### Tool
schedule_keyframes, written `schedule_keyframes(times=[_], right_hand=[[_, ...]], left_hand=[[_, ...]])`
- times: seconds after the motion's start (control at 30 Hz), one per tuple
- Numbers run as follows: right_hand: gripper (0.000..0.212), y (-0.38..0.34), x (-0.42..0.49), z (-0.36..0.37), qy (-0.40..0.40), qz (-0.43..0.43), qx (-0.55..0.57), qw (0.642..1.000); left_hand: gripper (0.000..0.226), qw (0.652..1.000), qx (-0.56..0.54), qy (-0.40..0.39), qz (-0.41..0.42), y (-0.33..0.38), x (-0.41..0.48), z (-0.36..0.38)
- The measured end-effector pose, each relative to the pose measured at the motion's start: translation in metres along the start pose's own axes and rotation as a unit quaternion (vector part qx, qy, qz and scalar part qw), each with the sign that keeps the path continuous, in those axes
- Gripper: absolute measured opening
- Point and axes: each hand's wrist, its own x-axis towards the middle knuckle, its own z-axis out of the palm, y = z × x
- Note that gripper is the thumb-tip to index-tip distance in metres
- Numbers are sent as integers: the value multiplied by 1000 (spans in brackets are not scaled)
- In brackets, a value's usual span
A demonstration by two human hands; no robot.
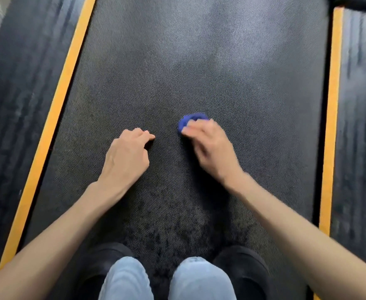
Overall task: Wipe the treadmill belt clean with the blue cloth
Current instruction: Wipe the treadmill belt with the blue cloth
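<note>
Blue cloth (191, 119), bunched into a small wad, sits under the fingers of the right hand (212, 148), which curl over it and press it to the treadmill belt (199, 61). Only the far edge of the wad shows past the fingertips, and the hand is slightly blurred. Just to its left, with a gap of bare belt between them, the left hand (126, 156) holds nothing: its fingers are loosely curled and their tips rest on the belt. Both bare forearms reach forward from the lower corners of the view. The wad and the hands lie near the middle of the dark, finely textured belt, whose surface looks patchy and darker nearer the person. Knees in light blue jeans (125, 278) and black shoes (244, 269) show at the near end of the belt. Orange stripes (54, 118) run along both of its edges, with dark side rails (15, 105) outside them.
</note>
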Motion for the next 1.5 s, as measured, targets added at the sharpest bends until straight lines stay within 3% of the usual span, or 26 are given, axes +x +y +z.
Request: schedule_keyframes(times=[0.13,0.23,0.3,0.37,0.43,0.5,0.53,0.63,0.73,0.8,0.87,0.93,1.03,1.1,1.17,1.23,1.33,1.4,1.5], right_hand=[[33,-44,-79,11,-174,-164,38,970],[35,-20,-65,2,-194,-248,0,949],[32,10,-30,-6,-116,-177,-31,977],[30,41,11,-17,-23,-42,-64,997],[29,53,40,-22,54,99,-37,993],[31,32,45,-9,89,178,-20,980],[32,13,35,1,77,161,-15,984],[27,-43,-30,21,-74,-51,31,995],[30,-49,-75,18,-190,-237,32,952],[31,-29,-57,13,-195,-275,15,941],[28,-9,-22,12,-119,-188,8,975],[26,9,18,9,-19,-31,-16,999],[25,-7,36,19,55,129,-14,990],[28,-40,9,33,32,81,1,996],[31,-73,-43,41,-65,-55,24,996],[34,-86,-86,37,-164,-156,34,973],[38,-68,-78,22,-210,-258,13,943],[37,-44,-45,11,-162,-212,7,964],[32,14,13,-2,-38,-19,-52,998]], left_hand=[[54,1000,5,5,5,-3,-1,1],[54,1000,-5,11,4,-6,-2,3],[49,1000,-23,18,-2,-8,-2,6],[47,998,-52,33,-17,-10,-3,8],[48,995,-86,48,-26,-15,-5,8],[48,991,-122,47,-17,-23,-5,6],[47,990,-138,42,-7,-27,-6,6],[49,986,-163,24,7,-36,-6,6],[51,984,-174,16,13,-37,-9,7],[50,984,-179,19,15,-37,-9,8],[48,982,-186,23,13,-36,-8,8],[46,981,-191,32,0,-34,-8,8],[45,980,-195,45,-10,-31,-8,8],[46,982,-183,43,-3,-30,-7,8],[52,982,-187,34,-3,-31,-7,7],[52,980,-198,33,1,-33,-8,6],[45,980,-195,27,12,-32,-9,6],[44,982,-187,22,10,-32,-8,7],[44,983,-181,16,11,-33,-10,7]])
